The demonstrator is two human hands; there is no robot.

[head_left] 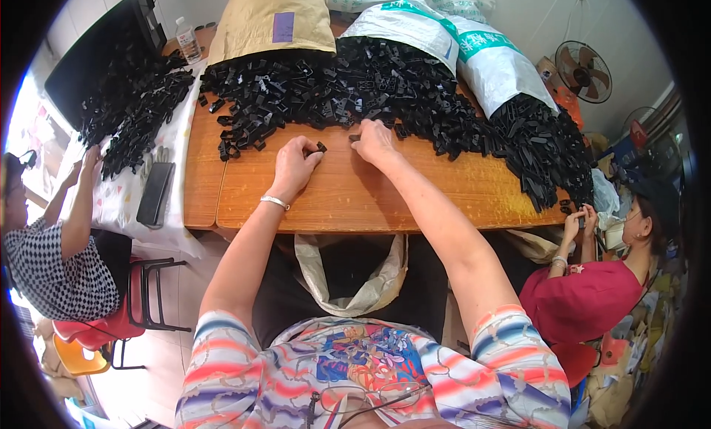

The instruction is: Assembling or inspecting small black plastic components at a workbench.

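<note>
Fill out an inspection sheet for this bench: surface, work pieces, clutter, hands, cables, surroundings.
Surface: wooden table, bare near the front edge.
Work pieces: heap of black plastic parts spilling from sacks.
Clutter: phone, bottle.
Hands: left hand pinches a small black part; right hand rests at the heap's edge.
Cables: nothing seen.
Surroundings: seated co-workers on both sides, fan, open bag under the table.

Short striped sleeves, bare forearms, one bracelet

The person wears a short-sleeved top with wavy stripes in red, orange, blue, grey and white; its front has a colourful printed picture in blue, yellow and red. A thin silver bracelet (275,202) goes around the left wrist. Eyeglasses (370,397) with thin frames hang at the collar, at 6 o'clock.
</note>
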